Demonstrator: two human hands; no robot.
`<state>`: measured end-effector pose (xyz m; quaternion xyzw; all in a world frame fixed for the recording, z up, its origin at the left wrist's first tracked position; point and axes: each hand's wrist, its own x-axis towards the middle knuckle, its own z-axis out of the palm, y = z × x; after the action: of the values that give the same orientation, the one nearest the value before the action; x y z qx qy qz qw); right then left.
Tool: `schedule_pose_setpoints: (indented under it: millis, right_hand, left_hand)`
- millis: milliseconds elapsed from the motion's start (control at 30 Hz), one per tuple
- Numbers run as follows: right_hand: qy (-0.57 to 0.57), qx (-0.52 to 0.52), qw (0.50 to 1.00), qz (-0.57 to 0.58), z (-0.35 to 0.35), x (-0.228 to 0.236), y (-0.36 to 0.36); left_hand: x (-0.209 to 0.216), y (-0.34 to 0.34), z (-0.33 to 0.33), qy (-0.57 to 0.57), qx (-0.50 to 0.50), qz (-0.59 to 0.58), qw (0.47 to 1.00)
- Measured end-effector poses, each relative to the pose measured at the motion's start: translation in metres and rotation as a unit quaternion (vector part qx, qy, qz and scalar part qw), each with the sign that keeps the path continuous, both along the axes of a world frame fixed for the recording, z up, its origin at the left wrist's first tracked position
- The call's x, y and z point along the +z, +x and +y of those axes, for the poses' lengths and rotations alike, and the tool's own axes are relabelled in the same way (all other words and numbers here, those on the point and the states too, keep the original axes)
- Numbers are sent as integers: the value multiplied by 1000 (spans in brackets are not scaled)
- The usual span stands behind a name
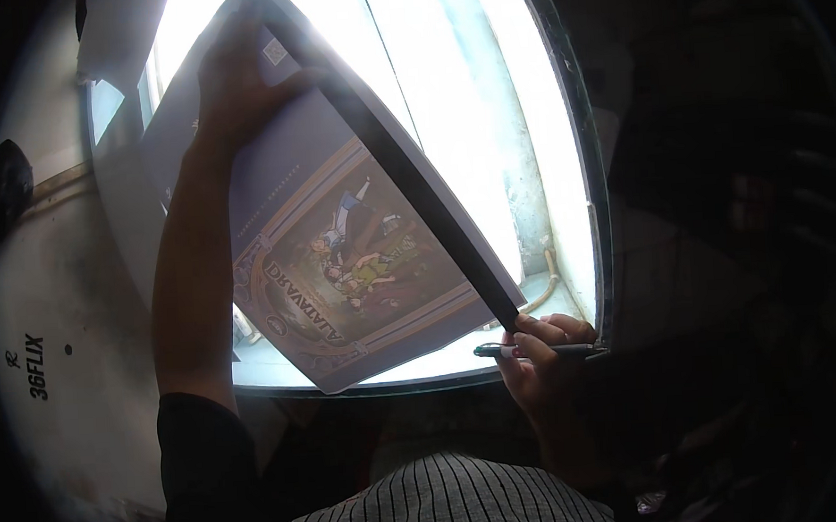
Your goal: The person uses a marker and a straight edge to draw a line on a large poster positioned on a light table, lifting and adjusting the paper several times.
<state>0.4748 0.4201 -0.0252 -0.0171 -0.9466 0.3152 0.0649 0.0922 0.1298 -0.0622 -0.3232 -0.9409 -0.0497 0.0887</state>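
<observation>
Against the bright window (pixel 448 118), the left hand (pixel 234 86) grips the top edge of a large illustrated book (pixel 342 255), held upright and tilted. Right hand (pixel 541 354) is closed on the book's lower spine corner, a pen (pixel 536 350) pinned under its fingers, just above the window sill (pixel 386 381).

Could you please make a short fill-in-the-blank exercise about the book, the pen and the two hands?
1. The left hand grips the book at its ____ end.
2. The right hand holds a ____ besides the book's lower corner.
3. The book is raised in front of a bright ____.
4. The cover picture appears ____ down.

Missing words: upper; pen; window; upside
</observation>
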Motion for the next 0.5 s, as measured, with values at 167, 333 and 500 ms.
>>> schedule_pose_setpoints:
  millis: [167,333,500]
  right_hand:
    - [-8,-8,1000,15,0,-1,-2]
    - [3,21,1000,-8,-5,14,-12]
    - [-225,5,967,116,11,-3,-16]
  left_hand:
    - [5,-1,0,-19,6,-1,1000]
    - [28,-1,-5,-27,49,-81,995]
    - [53,8,48,-99,150,-204,962]
